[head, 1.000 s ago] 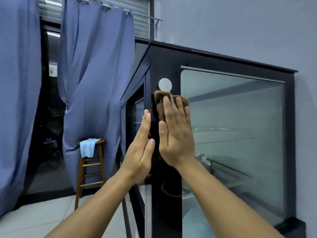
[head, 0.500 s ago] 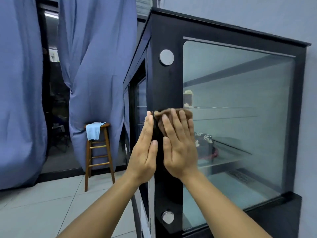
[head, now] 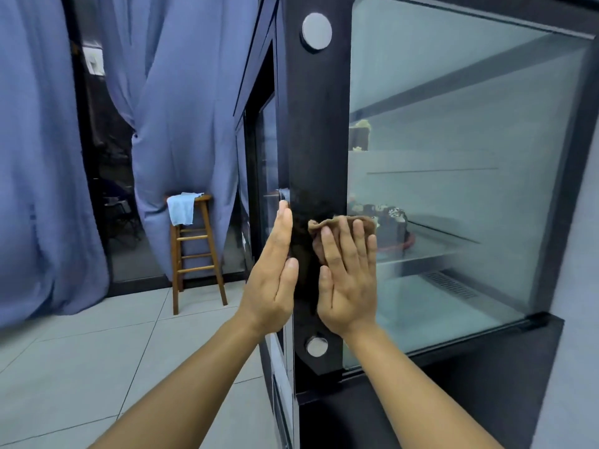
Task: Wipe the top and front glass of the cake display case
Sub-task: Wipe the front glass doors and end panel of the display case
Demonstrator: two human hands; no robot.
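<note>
Mid-frame, flat right hand (head: pixel 348 283) presses cloth (head: pixel 369 224) on case (head: pixel 319 124) post; left hand (head: pixel 275 280) flat, empty; glass (head: pixel 453 157) seemingly mostly left.

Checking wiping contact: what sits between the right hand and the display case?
In the head view, a brown cloth lies under the right hand, pressed against the display case.

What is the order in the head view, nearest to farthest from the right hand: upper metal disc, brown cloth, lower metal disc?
1. brown cloth, pressed under the right hand.
2. lower metal disc, just below.
3. upper metal disc, far above.
</note>
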